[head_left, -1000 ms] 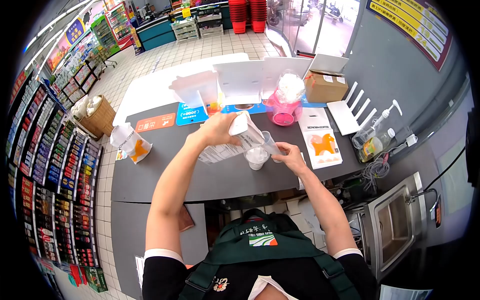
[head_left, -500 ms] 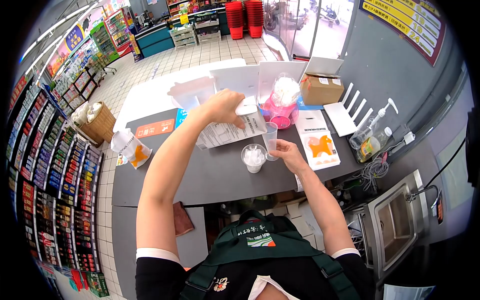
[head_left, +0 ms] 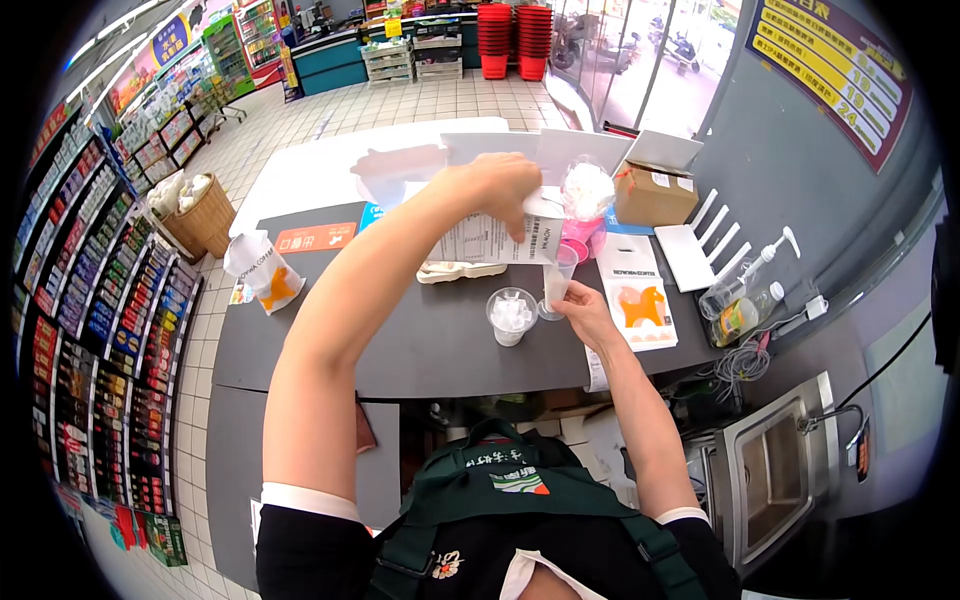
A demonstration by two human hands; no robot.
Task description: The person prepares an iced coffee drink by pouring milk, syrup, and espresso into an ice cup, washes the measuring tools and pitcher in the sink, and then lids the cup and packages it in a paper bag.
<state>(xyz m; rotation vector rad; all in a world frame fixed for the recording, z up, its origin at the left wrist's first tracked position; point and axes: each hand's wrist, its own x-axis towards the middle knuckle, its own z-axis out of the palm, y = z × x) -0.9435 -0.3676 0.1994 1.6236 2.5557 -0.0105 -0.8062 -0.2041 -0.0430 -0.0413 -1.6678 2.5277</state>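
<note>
Above the tabletop (head_left: 430, 352), the fingers (head_left: 517, 217) of the left hand (head_left: 495, 183) curve part-open round a white carton (head_left: 480, 238), gripping it from above; those of the right hand (head_left: 590, 315) pinch a slim clear beaker (head_left: 559, 277), nearly upright. The carton is tipped, its long axis running crosswise, its right end at the beaker's mouth; contact cannot be told. Just left of the beaker, nearer the right hand, stands an ice-filled cup (head_left: 511, 315)
</note>
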